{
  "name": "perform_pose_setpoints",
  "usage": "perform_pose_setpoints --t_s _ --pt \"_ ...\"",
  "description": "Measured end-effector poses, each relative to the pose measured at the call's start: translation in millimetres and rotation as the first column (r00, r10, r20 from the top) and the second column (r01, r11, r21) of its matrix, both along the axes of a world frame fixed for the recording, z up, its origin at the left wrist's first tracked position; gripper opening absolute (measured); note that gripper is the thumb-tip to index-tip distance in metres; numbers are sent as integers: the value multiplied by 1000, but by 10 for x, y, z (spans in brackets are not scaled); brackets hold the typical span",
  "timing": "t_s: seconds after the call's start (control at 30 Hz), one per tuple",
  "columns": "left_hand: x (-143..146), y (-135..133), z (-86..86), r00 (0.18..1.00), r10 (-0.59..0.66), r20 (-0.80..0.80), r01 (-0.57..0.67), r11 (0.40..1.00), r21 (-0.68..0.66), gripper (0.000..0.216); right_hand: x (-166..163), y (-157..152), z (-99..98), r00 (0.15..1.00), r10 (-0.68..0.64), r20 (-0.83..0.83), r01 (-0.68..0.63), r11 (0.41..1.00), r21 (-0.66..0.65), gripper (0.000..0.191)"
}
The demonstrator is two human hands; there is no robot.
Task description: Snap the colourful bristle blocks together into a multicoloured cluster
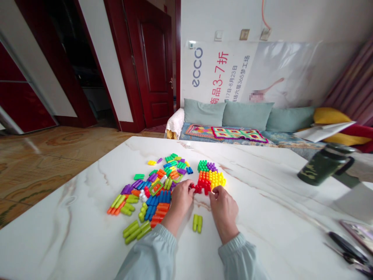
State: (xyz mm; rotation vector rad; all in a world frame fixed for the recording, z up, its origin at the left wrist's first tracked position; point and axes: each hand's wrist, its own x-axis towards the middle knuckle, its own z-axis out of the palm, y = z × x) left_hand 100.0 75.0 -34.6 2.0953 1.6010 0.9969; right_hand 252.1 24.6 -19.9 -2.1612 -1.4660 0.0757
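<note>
A grouped set of bullet-shaped plastic building blocks stands on the white table: green blocks (202, 166), purple blocks (212, 167), orange blocks (204, 176), yellow blocks (217, 179) and red blocks (207, 188). At the near left corner of this set, my left hand (182, 200) has thumb and forefinger closed on a small red block (198, 189). My right hand (225, 210) is pinched at the near right side, its fingertips against the red blocks. Between my wrists lies a lime-green double block (197, 223). My fingers partly hide the contact.
Loose blocks in many colours spread left of my hands, including blue blocks (159, 198) and a lime-green group (136, 231). Rightward on the table (268, 217) are a dark green mug (320, 165), black-handled scissors (348, 247) and a phone (359, 233). A sofa (233, 134) stands beyond.
</note>
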Motion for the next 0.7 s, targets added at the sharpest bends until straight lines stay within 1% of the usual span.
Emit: perform_pose_setpoints --t_s 0.1,0.33,0.47,0.7 --pt "12 8 -6 1000 -7 0 7 1000 -2 19 -4 1 32 1000 -9 -3 8 998 -66 21" --pt "18 -2 22 1000 -25 17 25 1000 1 19 -28 43 27 1000 -3 16 5 994 -106 31" --pt "6 2 21 999 -28 16 28 1000 -1 20 -57 43 29 1000 15 4 -14 993 -121 26" --pt "-12 30 -17 999 -32 27 32 999 -19 23 -59 28 0 999 37 3 -37 994 -100 19"
